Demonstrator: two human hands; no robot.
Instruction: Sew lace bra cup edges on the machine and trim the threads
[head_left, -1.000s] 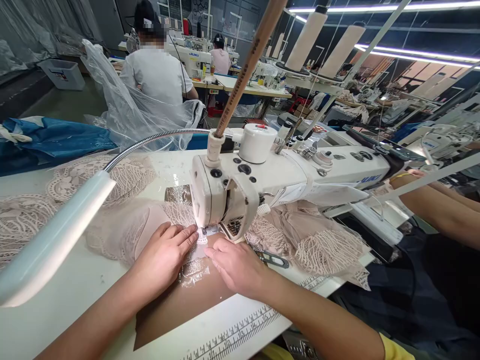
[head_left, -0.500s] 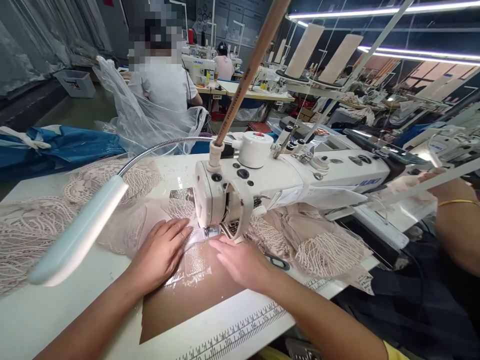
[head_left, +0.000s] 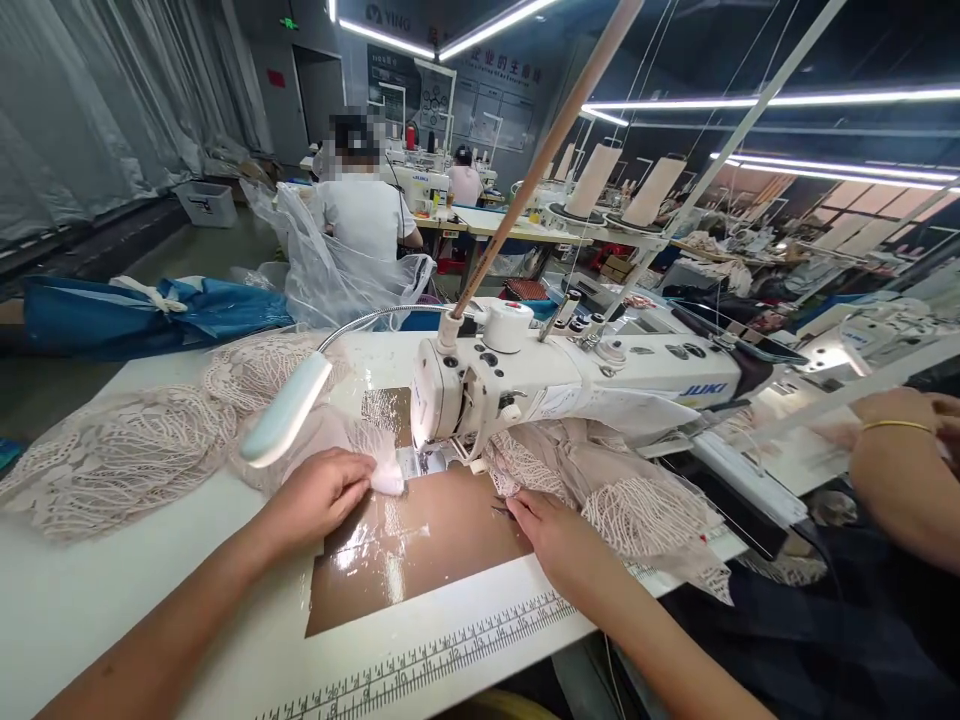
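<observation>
My left hand (head_left: 319, 495) lies on the table left of the needle, its fingers pinched on a small white fabric piece (head_left: 388, 484) beside the presser foot. My right hand (head_left: 559, 535) sits right of the needle at the edge of the beige lace (head_left: 637, 495), with its fingers closed over dark thread snips (head_left: 501, 510) that poke out at the fingertips. The white sewing machine (head_left: 600, 380) stands just behind both hands. A shiny brown sheet (head_left: 442, 535) covers the table between them.
A gooseneck lamp (head_left: 289, 410) hangs over the left lace pile (head_left: 120, 450). A ruler strip (head_left: 450, 655) runs along the table's front edge. A co-worker's arm (head_left: 896, 475) with a gold bangle is at the right. Another person (head_left: 365, 215) sits ahead beside clear plastic (head_left: 322, 275).
My head lifted and the view pulled back. My left hand closed on the white piece by the needle. My right hand left the needle and slid right onto the snips.
</observation>
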